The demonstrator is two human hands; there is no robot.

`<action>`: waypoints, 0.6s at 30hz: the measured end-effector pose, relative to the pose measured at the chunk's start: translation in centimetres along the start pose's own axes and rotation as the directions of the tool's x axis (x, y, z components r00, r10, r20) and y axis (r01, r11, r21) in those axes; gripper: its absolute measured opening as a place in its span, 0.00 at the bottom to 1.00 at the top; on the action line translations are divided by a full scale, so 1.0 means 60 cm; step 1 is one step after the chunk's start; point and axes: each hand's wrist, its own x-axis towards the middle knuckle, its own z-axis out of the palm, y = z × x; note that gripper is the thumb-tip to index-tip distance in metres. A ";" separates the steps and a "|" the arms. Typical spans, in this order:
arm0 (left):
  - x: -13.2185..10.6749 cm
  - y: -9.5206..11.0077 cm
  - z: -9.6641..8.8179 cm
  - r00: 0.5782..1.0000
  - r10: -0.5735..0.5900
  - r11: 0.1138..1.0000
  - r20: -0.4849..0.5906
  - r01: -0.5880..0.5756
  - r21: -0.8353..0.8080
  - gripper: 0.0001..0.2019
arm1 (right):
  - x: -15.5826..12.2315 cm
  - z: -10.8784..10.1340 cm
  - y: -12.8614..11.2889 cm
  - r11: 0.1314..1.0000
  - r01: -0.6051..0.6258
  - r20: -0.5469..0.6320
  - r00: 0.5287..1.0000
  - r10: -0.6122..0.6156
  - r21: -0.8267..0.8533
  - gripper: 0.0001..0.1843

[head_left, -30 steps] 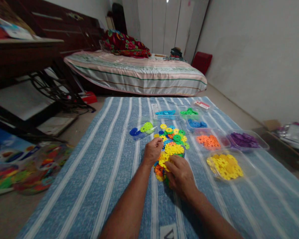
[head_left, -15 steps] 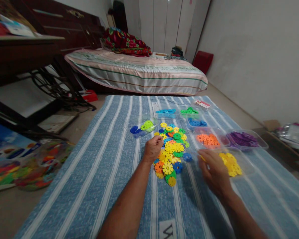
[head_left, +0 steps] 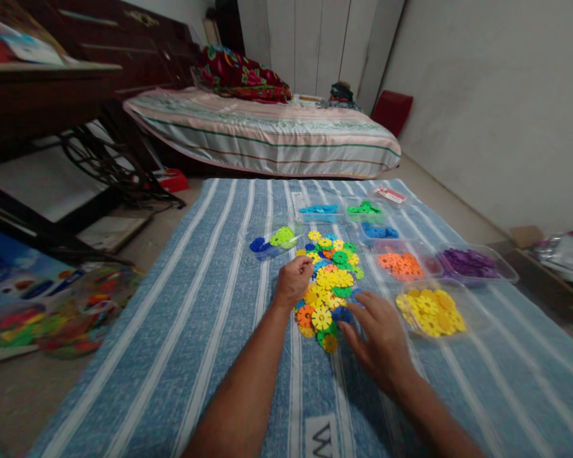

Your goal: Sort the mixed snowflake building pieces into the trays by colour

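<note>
A mixed pile of notched plastic discs (head_left: 332, 277) in yellow, orange, green and blue lies on the striped cloth. At the pile's left edge my left hand (head_left: 295, 278) is closed, fingers curled together; what they hold, if anything, is hidden. My right hand (head_left: 379, 334) hovers at the pile's right side with its fingers apart and nothing in them. It is nearest to a dark blue disc (head_left: 341, 315). To its right stands a clear tub of yellow discs (head_left: 432, 312).
Behind the yellow tub are clear tubs of orange discs (head_left: 401, 264) and purple discs (head_left: 470, 263). Farther back sit tubs with blue (head_left: 379, 231), green (head_left: 364, 208) and light blue discs (head_left: 319, 210). A tub with lime discs (head_left: 282, 236) and dark blue ones is left of the pile.
My right hand has moved left from beside the yellow tub to the pile. It held a yellow disc before and is now open. My left hand has stayed in place.
</note>
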 end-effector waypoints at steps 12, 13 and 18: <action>-0.003 0.011 -0.001 1.000 -0.012 1.000 0.004 0.011 0.016 0.09 | 0.008 0.062 -0.055 0.999 -0.048 0.148 0.988 0.044 0.023 0.10; -0.003 0.011 -0.001 1.000 -0.013 1.000 0.004 0.013 0.014 0.09 | 0.008 0.062 -0.054 0.999 -0.044 0.134 0.990 0.041 0.024 0.09; -0.003 0.012 -0.002 1.000 -0.012 1.000 0.001 0.012 0.006 0.09 | 0.009 0.059 -0.039 0.998 0.014 0.005 1.000 -0.015 0.067 0.08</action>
